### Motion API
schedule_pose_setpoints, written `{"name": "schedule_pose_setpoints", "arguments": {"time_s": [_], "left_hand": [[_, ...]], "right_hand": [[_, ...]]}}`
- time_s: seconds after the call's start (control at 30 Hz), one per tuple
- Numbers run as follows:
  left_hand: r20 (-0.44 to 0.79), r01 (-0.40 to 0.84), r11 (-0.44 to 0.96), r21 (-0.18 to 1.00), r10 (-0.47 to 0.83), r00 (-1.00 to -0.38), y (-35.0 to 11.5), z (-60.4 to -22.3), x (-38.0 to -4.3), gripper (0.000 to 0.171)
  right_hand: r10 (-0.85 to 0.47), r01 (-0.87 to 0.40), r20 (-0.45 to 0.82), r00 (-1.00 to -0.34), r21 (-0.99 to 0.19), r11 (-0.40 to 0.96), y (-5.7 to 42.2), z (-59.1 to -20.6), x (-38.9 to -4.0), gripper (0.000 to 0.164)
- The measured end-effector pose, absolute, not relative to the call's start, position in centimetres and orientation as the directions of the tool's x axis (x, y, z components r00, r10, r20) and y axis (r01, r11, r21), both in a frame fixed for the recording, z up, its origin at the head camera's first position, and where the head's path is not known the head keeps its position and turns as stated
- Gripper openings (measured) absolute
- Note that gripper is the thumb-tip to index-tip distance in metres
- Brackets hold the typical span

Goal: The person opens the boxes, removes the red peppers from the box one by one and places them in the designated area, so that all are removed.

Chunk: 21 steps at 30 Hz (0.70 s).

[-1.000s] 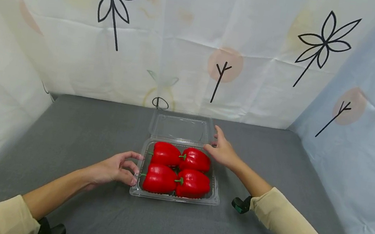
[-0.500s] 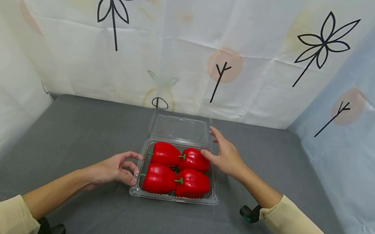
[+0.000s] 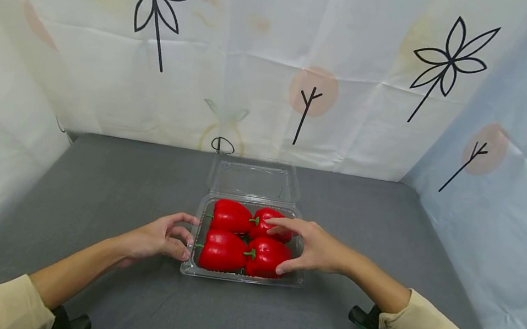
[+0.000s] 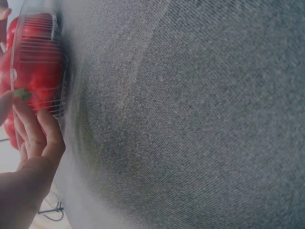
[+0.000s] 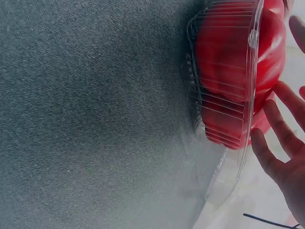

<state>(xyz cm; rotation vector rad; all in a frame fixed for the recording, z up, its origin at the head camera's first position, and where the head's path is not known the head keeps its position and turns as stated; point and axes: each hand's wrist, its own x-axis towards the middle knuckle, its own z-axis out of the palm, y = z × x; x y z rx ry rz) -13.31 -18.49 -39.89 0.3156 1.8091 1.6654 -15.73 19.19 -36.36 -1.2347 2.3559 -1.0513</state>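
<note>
Several red bell peppers [image 3: 224, 251] with green stems lie on their sides in a clear plastic clamshell container [image 3: 248, 279]. Its lid [image 3: 253, 180] is folded back behind it. My left hand [image 3: 161, 237] touches the container's left rim and side, fingers spread and slightly bent; the left wrist view shows fingertips [image 4: 42, 114] against the ribbed wall. Over the right-hand pair of peppers my right hand [image 3: 317, 249] reaches in, thumb near the front pepper and fingers over the back one. In the right wrist view, its fingers [image 5: 281, 129] are spread beside the rim.
The container stands on a grey cloth-covered table [image 3: 141, 182]. A pale printed curtain [image 3: 265, 76] hangs behind the table and along both sides. Black wrist bands [image 3: 365, 318] sit at the sleeve cuffs [image 3: 414, 312].
My right hand has moved from the lid's right edge toward me, coming over the right-hand peppers. The left hand stays at the container's left side; the peppers have not moved.
</note>
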Motion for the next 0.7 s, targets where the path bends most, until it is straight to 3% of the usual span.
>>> {"name": "schedule_pose_setpoints", "arguments": {"time_s": [0.33, 0.5, 0.7], "left_hand": [[-0.296, -0.248, 0.163, 0.955, 0.578, -0.760, -18.5, -39.8, -13.2, 0.072], [-0.300, -0.248, 0.169, 0.954, 0.578, -0.759, -18.5, -39.8, -13.2, 0.071], [-0.300, -0.246, 0.173, 0.954, 0.577, -0.760, -18.5, -39.7, -13.2, 0.072]], "right_hand": [[-0.800, -0.561, 0.009, -0.600, -0.717, 0.413, 18.8, -36.0, -15.8, 0.077], [-0.780, -0.589, -0.021, -0.625, -0.643, 0.489, 18.5, -35.8, -15.4, 0.077], [-0.806, -0.653, -0.043, -0.590, -0.563, 0.507, 17.6, -36.1, -15.5, 0.078]]}}
